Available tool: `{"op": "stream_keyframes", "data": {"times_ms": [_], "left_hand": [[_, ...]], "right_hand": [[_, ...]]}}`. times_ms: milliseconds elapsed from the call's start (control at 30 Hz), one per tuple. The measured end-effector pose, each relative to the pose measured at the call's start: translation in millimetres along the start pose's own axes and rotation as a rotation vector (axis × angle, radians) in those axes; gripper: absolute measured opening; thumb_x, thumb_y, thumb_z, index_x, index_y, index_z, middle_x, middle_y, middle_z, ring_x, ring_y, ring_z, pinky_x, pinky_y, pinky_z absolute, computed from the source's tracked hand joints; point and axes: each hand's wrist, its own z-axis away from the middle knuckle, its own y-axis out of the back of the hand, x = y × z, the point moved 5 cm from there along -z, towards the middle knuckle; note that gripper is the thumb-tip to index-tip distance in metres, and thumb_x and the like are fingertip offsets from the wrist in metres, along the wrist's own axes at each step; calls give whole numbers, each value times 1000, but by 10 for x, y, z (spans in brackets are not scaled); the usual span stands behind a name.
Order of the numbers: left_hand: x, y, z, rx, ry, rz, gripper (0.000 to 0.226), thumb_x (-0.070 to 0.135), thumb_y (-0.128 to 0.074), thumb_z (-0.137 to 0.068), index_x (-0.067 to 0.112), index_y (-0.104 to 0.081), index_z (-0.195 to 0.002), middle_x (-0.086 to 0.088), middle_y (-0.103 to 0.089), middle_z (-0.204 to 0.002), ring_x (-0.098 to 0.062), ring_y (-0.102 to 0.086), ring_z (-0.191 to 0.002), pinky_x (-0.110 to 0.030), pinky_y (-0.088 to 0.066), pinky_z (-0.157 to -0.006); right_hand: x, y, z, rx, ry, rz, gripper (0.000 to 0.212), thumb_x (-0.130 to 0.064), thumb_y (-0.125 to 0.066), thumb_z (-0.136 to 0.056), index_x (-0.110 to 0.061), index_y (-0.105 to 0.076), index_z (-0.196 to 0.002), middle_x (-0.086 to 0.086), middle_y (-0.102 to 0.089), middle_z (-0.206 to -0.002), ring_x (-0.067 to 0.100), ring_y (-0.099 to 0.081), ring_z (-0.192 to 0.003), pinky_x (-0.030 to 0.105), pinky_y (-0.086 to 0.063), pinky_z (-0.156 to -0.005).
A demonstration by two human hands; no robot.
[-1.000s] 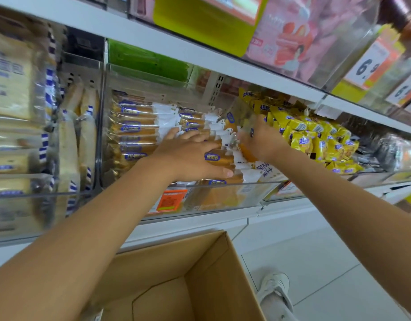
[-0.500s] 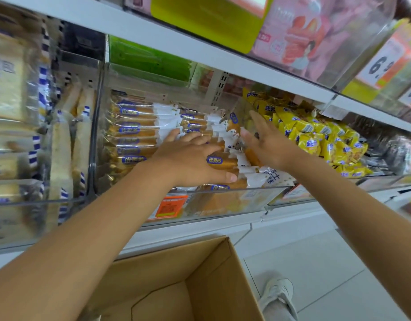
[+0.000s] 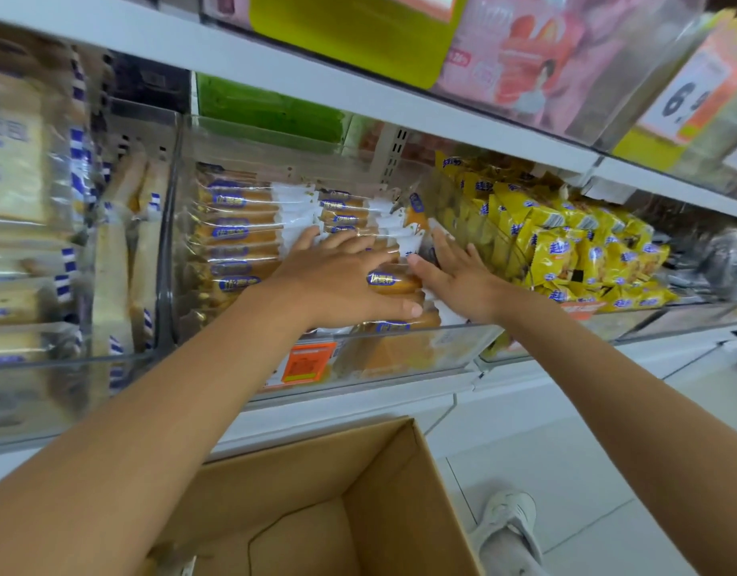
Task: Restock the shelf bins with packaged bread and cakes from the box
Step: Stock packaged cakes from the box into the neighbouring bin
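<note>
A clear plastic shelf bin (image 3: 400,355) holds rows of orange cake packs (image 3: 238,234) with blue labels and white ends. My left hand (image 3: 337,280) lies flat on the packs at the bin's front right, fingers spread and pressing down. My right hand (image 3: 458,276) presses with straight fingers against the right side of the same stack, next to the bin's right wall. One cake pack (image 3: 389,280) shows between the two hands. The open cardboard box (image 3: 383,492) stands on the floor below the shelf; what it holds is hidden.
Sliced bread packs (image 3: 117,264) fill the bin to the left. Yellow snack packs (image 3: 566,247) fill the bin to the right. An upper shelf carries green and pink packages and a price tag (image 3: 686,101). My shoe (image 3: 508,517) stands on the tiled floor beside the box.
My right hand has slid down and toward the left hand along the stack's right side. The left hand has stayed pressed on the packs.
</note>
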Motion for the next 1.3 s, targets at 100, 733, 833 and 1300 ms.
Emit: {"op": "stream_keyframes", "data": {"times_ms": [100, 733, 833, 1300], "left_hand": [[25, 20, 22, 18, -8, -12, 93, 89, -32, -73, 45, -14, -153, 12, -1, -165, -9, 5, -151, -48, 9, -121], [-19, 459, 1167, 533, 301, 120, 18, 42, -65, -89, 24, -62, -92, 3, -67, -90, -19, -64, -86, -38, -54, -77], [42, 196, 1617, 470, 401, 174, 17, 38, -62, -91, 21, -59, -87, 12, -63, -84, -18, -61, -76, -34, -50, -69], [-720, -2416, 2945, -23, 931, 567, 21, 26, -63, -94, 7, -71, -97, -2, -65, -97, -12, -56, -85, -25, -40, -68]], "right_hand": [[8, 62, 102, 70, 57, -121, 81, -65, -30, -96, -26, 7, -156, -11, 17, -162, 8, 13, -149, 34, 5, -121], [-820, -2, 863, 634, 361, -348, 19, -19, -61, -89, -11, -64, -106, 6, -61, -101, 21, -58, -88, 32, -44, -72], [-966, -311, 1200, 545, 439, -480, 4, -15, -59, -88, -14, -63, -90, -5, -55, -79, 6, -49, -61, 24, -36, -57], [-239, -3793, 1813, -642, -76, -439, 45, -11, -54, -98, -6, -45, -142, 9, -50, -143, 25, -50, -128, 27, -43, -99]]}}
